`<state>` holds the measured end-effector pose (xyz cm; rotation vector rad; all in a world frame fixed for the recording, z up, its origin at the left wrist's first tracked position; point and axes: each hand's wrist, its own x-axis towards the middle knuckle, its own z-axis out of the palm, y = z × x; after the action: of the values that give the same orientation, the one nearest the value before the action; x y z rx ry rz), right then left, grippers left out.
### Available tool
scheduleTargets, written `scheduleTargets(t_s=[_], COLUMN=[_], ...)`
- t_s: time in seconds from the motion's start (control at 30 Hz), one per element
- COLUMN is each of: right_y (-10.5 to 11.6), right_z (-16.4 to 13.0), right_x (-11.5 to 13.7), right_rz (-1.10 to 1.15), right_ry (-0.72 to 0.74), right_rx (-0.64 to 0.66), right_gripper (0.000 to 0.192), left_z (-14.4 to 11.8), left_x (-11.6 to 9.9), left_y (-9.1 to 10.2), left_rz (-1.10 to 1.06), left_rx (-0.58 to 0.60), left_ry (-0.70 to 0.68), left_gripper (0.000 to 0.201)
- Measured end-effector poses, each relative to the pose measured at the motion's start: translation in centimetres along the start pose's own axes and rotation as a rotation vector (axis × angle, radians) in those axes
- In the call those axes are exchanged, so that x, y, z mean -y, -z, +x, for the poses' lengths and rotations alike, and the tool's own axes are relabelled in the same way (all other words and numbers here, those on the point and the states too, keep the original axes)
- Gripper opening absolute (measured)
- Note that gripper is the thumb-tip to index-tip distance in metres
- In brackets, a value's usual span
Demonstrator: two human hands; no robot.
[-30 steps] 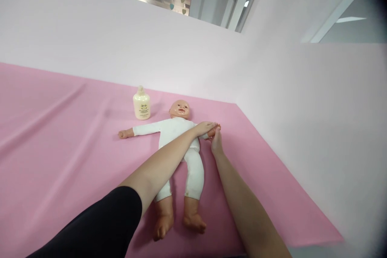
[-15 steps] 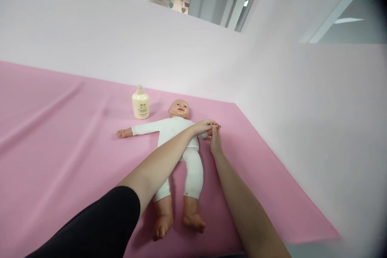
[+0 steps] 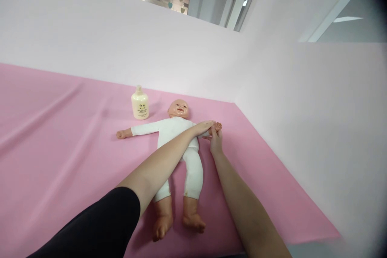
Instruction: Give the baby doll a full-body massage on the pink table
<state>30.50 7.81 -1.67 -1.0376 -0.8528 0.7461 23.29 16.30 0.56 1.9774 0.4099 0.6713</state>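
A baby doll (image 3: 177, 133) in a white romper lies on its back on the pink sheet (image 3: 60, 145), arms spread. My left hand (image 3: 204, 127) reaches across its chest and rests, fingers flat, on the doll's outstretched arm at the right. My right hand (image 3: 215, 141) comes up from below and holds the doll's small hand at the same spot, fingers pinched around it. Both of my hands touch each other there.
A cream lotion bottle (image 3: 140, 103) stands upright on the sheet, left of the doll's head. Pale partition walls (image 3: 302, 121) close the sheet at the back and along the right. The sheet's right edge runs diagonally to the lower right.
My hands have stayed on the doll's arm, with only small finger shifts. The view has drifted slightly.
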Motion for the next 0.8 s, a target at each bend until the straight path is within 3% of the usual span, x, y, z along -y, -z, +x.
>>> scheduleTargets(t_s=[0.13, 0.23, 0.37, 0.57, 0.67, 0.8], right_y=[0.3, 0.4, 0.5, 1.1, 1.2, 1.2], right_z=[0.7, 1.2, 1.6, 1.9, 1.8, 1.6], right_x=[-0.4, -0.4, -0.4, -0.8, -0.8, -0.8], right_rz=[0.119, 0.218, 0.256, 0.136, 0.1, 0.094], right_ry=[-0.129, -0.195, -0.164, -0.108, -0.082, -0.08], right_rx=[-0.141, -0.214, -0.312, -0.326, -0.334, -0.235], right_gripper=[0.052, 0.053, 0.043, 0.034, 0.037, 0.053], left_z=[-0.8, -1.0, -1.0, -1.2, -1.4, -1.6], left_x=[-0.5, -0.6, -0.9, -1.6, -1.8, -1.6], left_y=[0.1, 0.3, 0.3, 0.0, 0.1, 0.2], left_rz=[0.203, 0.349, 0.431, 0.48, 0.532, 0.59], left_rx=[0.14, 0.139, 0.118, 0.099, 0.11, 0.064], left_ry=[0.058, 0.087, 0.077, 0.112, 0.146, 0.246], left_gripper=[0.043, 0.056, 0.065, 0.07, 0.067, 0.055])
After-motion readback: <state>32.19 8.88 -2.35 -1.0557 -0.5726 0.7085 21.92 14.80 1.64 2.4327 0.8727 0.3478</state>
